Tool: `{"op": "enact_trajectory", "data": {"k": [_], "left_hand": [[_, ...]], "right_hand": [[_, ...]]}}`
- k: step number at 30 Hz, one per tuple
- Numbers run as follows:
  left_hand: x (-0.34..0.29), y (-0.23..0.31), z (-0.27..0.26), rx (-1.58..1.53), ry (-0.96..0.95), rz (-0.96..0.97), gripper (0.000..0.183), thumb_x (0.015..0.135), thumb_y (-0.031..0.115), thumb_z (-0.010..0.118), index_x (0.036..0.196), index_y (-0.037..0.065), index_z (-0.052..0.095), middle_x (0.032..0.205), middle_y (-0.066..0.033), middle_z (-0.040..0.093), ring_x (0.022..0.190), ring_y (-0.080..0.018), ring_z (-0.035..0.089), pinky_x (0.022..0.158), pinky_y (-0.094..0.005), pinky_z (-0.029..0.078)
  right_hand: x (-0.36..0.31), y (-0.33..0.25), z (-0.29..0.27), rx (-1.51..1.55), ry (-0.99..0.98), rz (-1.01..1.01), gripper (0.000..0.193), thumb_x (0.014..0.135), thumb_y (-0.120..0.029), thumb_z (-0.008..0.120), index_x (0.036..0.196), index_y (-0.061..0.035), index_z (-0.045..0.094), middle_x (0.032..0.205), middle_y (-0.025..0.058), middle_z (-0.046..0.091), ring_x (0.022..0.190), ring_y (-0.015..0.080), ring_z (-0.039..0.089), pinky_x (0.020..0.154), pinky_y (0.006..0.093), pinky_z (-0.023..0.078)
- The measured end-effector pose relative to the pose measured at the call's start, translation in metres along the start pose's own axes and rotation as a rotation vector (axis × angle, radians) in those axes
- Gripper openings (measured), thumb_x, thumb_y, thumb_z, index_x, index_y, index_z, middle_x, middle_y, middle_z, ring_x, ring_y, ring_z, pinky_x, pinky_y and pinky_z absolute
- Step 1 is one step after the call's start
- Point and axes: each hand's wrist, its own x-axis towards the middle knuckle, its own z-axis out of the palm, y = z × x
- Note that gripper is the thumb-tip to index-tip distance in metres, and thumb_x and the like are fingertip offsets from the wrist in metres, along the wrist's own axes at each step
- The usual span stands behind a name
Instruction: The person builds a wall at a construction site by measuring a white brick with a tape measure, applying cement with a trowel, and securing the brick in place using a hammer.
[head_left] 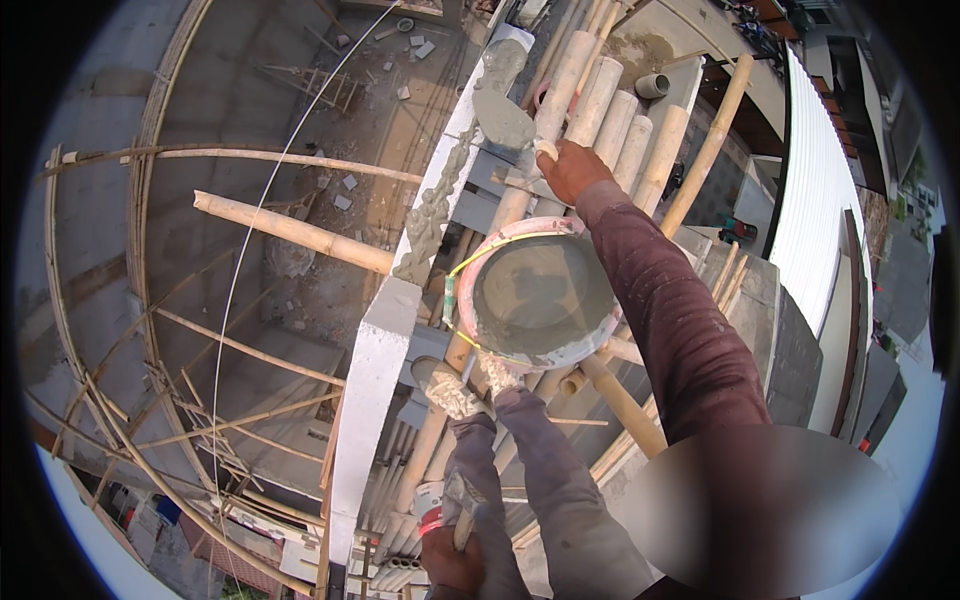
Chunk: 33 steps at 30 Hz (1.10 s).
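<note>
Mortar (pixel 430 215) lies in a ridge on the white wall (pixel 362 400), toward eleven o'clock from the middle of the view. Nearest, at six o'clock, the left hand (pixel 452 562) is wrapped round a wooden-handled tool (pixel 463 528) of unclear kind. At seven o'clock the wall shows no mortar, so that stretch looks undone. Close by at three o'clock, a pink-rimmed bucket (pixel 466 290) holds plenty of smooth, wet mix (pixel 545 295). Beyond, at one o'clock, the right hand (pixel 575 170) has its fingers curled round the handle of a trowel (pixel 503 120), whose mortar-covered blade sits at twelve; whether it touches the wall, I cannot tell. The ridge looks grey, damp and lumpy, apparently laid but not flattened.
</note>
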Motion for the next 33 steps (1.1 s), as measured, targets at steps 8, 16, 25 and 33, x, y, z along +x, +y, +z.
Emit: {"op": "enact_trajectory", "data": {"k": [8, 16, 25, 33], "left_hand": [[0.009, 0.003, -0.001, -0.033, -0.103, 0.089, 0.022, 0.083, 0.022, 0.074, 0.09, 0.002, 0.067, 0.086, -0.0162, 0.063, 0.087, -0.0398, 0.06, 0.076, -0.0521, 0.048], [0.008, 0.011, -0.007, 0.005, -0.115, 0.066, 0.018, 0.082, 0.019, 0.072, 0.083, 0.003, 0.064, 0.086, -0.0195, 0.064, 0.087, -0.0422, 0.06, 0.08, -0.0526, 0.047], [-0.001, 0.001, -0.003, 0.05, -0.113, 0.06, 0.023, 0.086, 0.022, 0.072, 0.086, 0.0, 0.062, 0.087, -0.0189, 0.062, 0.088, -0.0414, 0.059, 0.079, -0.0527, 0.047], [0.047, -0.01, 0.007, -0.115, -0.237, 0.124, 0.024, 0.092, 0.025, 0.07, 0.092, 0.001, 0.065, 0.092, -0.0197, 0.064, 0.084, -0.039, 0.061, 0.076, -0.0478, 0.049]], "right_hand": [[-0.031, 0.052, -0.026, -0.302, 0.134, -0.263, 0.043, 0.095, -0.044, 0.055, 0.118, -0.0088, 0.062, 0.105, 0.0187, 0.071, 0.099, 0.0359, 0.068, 0.086, 0.0482, 0.053], [-0.182, 0.069, -0.055, 0.253, 0.072, -0.252, 0.035, 0.087, -0.026, 0.072, 0.11, -0.0054, 0.056, 0.093, 0.0232, 0.069, 0.087, 0.0441, 0.067, 0.075, 0.0521, 0.051], [-0.282, 0.104, 0.052, 0.009, -0.159, 0.101, 0.04, 0.085, -0.026, 0.071, 0.116, -0.0052, 0.056, 0.106, 0.0211, 0.068, 0.095, 0.0404, 0.068, 0.079, 0.0485, 0.054], [-0.38, 0.02, 0.09, 0.462, 0.129, -0.201, 0.051, 0.089, -0.021, 0.068, 0.134, -0.0021, 0.053, 0.113, 0.0205, 0.06, 0.108, 0.0381, 0.058, 0.094, 0.0456, 0.046]]}}
